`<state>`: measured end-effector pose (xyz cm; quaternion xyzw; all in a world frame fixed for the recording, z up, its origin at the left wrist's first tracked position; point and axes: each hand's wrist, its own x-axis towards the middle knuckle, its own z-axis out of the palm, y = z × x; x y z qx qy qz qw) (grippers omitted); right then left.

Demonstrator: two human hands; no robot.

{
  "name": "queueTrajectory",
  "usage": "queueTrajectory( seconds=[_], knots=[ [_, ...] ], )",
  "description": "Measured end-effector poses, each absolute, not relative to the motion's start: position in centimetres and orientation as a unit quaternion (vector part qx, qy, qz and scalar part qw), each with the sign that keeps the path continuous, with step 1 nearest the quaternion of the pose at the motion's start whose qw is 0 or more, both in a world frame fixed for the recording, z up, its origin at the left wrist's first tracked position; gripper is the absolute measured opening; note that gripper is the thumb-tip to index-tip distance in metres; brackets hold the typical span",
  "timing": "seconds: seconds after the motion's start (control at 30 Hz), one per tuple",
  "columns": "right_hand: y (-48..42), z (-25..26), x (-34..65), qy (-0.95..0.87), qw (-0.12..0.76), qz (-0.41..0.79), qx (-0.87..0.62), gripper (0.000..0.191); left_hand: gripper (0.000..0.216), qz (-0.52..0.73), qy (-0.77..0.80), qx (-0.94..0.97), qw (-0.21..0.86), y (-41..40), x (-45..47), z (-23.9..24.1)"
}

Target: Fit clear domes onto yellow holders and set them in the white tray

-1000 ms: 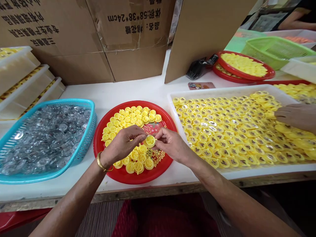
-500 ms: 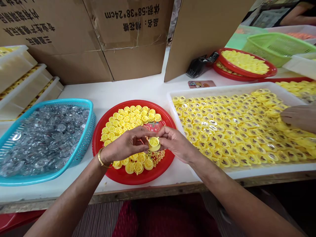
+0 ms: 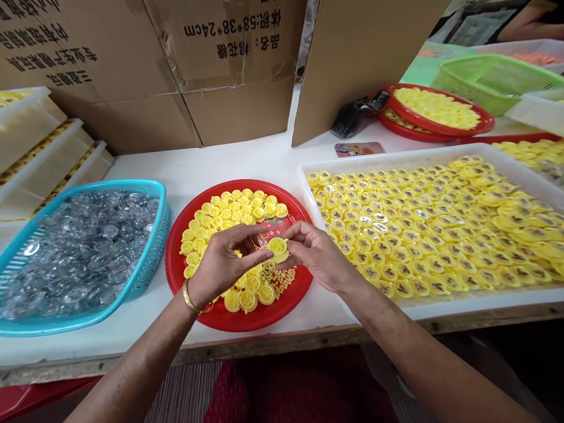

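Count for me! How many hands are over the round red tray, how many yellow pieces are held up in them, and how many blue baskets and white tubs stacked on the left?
Left hand: 1
Right hand: 1
Held-up yellow piece: 1
Blue basket: 1
Stacked white tubs in view: 3
Total: 7

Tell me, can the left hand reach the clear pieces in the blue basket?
Probably yes: the blue basket is open on top, and I see nothing blocking the left hand from the clear pieces.
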<state>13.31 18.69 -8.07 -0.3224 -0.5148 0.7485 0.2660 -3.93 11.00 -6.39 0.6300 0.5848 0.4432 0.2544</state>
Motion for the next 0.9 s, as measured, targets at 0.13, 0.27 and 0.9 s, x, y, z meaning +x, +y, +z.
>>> queueTrajectory(
  seconds=[0.13,0.27,0.9],
  knots=[
    [17.8,-8.4,12.8,-0.525,0.293,0.734,-0.316,0.009,0.027,0.389,0.585,0.699,0.134,11.1,-3.0,-6.3],
    [17.4,-8.3,12.6,-0.506,0.313,0.739,-0.316,0.007,0.033,0.397,0.599,0.687,0.112,11.2,-2.3,-6.6],
    [17.4,-7.5,12.5,-0.477,0.35,0.74,-0.321,0.01,0.028,0.53,0.585,0.509,0.341,10.3,-2.1,-7.3]
  ],
)
